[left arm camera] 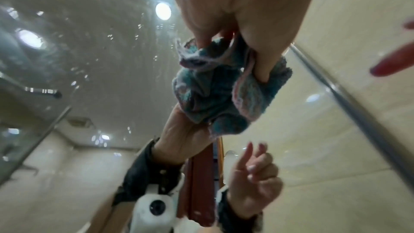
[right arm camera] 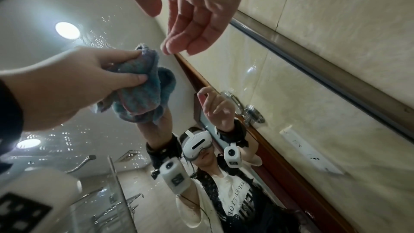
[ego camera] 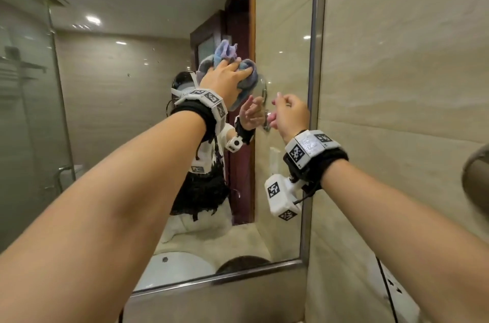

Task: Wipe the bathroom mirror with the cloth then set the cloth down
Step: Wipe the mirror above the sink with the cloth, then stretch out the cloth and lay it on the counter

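A bunched blue and purple cloth is pressed against the bathroom mirror, high on its right half. My left hand grips the cloth, fingers and thumb curled round it. The left wrist view shows the cloth meeting its own reflection on the glass. My right hand hovers just right of the cloth, close to the mirror's right edge. In the right wrist view this hand holds nothing and its fingers are relaxed. There the cloth sits in the left hand.
A metal frame borders the mirror on the right and along the bottom. Beige tiled wall lies beyond it, with a wall socket low down. Small droplets dot the glass. A white basin shows reflected at the bottom.
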Demonstrator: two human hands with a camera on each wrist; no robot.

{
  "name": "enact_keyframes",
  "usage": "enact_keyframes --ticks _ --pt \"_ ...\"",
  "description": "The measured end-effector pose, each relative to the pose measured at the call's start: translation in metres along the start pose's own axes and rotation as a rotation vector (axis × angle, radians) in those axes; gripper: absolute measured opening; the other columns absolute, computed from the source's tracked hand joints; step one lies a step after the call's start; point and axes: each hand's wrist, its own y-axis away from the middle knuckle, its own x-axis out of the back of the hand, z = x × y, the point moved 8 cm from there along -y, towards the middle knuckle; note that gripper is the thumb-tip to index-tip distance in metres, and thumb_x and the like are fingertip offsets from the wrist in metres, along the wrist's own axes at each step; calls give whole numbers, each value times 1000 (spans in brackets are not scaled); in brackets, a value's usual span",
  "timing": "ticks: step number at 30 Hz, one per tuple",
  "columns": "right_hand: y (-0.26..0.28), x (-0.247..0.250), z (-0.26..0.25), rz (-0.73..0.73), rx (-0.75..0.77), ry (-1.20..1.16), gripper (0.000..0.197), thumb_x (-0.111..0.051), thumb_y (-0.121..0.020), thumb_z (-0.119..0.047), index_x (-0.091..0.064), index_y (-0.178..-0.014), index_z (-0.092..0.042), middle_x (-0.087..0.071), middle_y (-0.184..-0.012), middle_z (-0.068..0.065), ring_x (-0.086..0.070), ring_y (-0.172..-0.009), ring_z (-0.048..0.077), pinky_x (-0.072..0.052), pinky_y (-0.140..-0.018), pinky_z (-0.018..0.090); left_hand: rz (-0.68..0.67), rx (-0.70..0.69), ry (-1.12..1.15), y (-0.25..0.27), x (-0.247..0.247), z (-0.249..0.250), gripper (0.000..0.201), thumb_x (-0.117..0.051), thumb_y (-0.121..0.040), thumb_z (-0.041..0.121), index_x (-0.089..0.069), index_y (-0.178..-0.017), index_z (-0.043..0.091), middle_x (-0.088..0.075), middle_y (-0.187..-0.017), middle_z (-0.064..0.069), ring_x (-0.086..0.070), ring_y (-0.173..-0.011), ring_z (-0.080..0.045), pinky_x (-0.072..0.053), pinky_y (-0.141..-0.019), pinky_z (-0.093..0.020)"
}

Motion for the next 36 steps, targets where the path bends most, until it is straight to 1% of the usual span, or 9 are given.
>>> enact_keyframes --ticks 3,7,11,14,18,22,29,33,36 --pt "9 -4 -11 -54 -10 0 28 -47 -95 -35 -55 -74 -19 -57 -54 0 -52 -49 15 -49 -61 35 106 31 313 19 18 6 33 -53 -88 20 -56 -122 20 -65 -113 -11 -61 -104 -31 -47 -93 -42" --pt "31 -11 -28 -129 53 8 23 -54 -91 -40 -57 -89 -18 -62 -81 3 -59 -70 18 -53 -69 34 106 274 583 52 22 1 41 -41 -84 53 -52 -121 40 -68 -110 -4 -64 -99 -27 -51 -87 -45" --pt "61 -7 -32 -88 91 99 9 -61 -88 -26 -59 -92 -17 -62 -89 2 -59 -85 18 -52 -86 40 55 387 837 91 11 2 37 -46 -93 43 -62 -115 18 -69 -104 -5 -64 -95 -22 -51 -83 -32" --pt "84 -6 -28 -122 41 168 30 -63 -87 -24 -57 -113 -9 -53 -85 -4 -53 -87 14 -46 -87 31 34 417 895 119 9 8 36 -43 -99 30 -65 -107 2 -66 -99 -14 -61 -93 -25 -39 -69 -24" --pt "123 -8 -4 -180 -59 261 24 -64 -87 -21 -60 -105 -6 -58 -94 3 -55 -90 16 -47 -89 35 -70 536 1167 151 -21 17 43 -40 -100 31 -63 -107 -4 -65 -107 -24 -62 -102 -33 -49 -88 -38" --pt "157 9 16 -158 -164 253 16 -66 -85 -16 -53 -77 -18 -56 -75 -2 -55 -75 18 -47 -69 31 -328 546 1368 187 -51 52 37 -40 -99 37 -63 -96 7 -65 -107 -24 -61 -105 -38 -47 -95 -49" --pt "201 42 24 -352 -399 329 11 -60 -88 -5 -60 -99 -9 -54 -74 2 -48 -62 11 -42 -53 21 -482 606 1368 234 -34 96 48 -39 -100 35 -62 -117 -4 -62 -120 -21 -58 -114 -30 -43 -102 -38" --pt "225 56 3 -437 -267 365 52 -66 -86 -26 -43 -130 -10 -53 -94 2 -55 -83 16 -46 -65 24 -546 643 1210 245 4 117 52 -33 -102 36 -58 -121 -5 -59 -118 -14 -55 -105 -21 -42 -87 -26" --pt "253 66 -12 -563 -93 486 80 -73 -79 -24 -23 -141 -21 -47 -100 -2 -51 -87 14 -48 -74 29 -537 729 1231 255 17 130 54 -37 -100 38 -54 -125 -6 -57 -128 -20 -56 -115 -32 -44 -101 -35"
